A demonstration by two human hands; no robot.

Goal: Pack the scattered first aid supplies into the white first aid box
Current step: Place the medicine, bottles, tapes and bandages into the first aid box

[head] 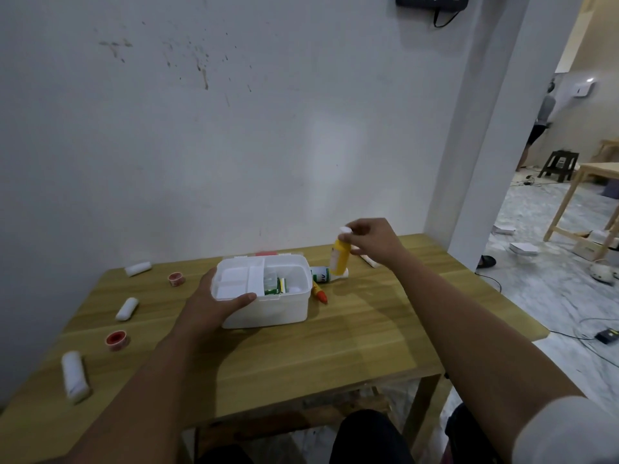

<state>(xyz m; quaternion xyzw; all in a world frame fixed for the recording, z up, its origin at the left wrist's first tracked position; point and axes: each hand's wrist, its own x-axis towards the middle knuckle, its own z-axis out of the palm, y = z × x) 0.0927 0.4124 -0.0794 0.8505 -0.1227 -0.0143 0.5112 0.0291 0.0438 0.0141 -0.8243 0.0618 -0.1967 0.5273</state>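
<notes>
A: Holding steady, left hand [214,304] on the white first aid box [264,293], fingers [243,300] curled over its near-left rim, thumb along the front edge. Box sits mid-counter [351,336], lid off or folded back, can't tell which.

B: Right hand?

A: Right hand [371,241] is up above the counter just right of the box, fingers pinched on the white cap of a yellow bottle [340,259]. Bottle hangs upright, clear of the counter, beside the box's far-right corner.

B: What's in the box?

A: White tray insert [239,279] on the left side. Green-and-white small packs [273,286] in the middle compartment. Right compartment shows something white, too blurred to name.

B: Still loose on the counter?

A: Left side: three white gauze rolls [75,376], [127,309], [138,268], and two red tape spools [116,340], [176,278]. Right of the box: a green-labelled white bottle [321,274] lying on its side, an orange-tipped tube [320,294] touching the box's right wall, and a white flat item [368,261] partly behind the right wrist.

B: Spacing?

A: Left-side items well apart from the box. Right-side ones just beside it.
</notes>
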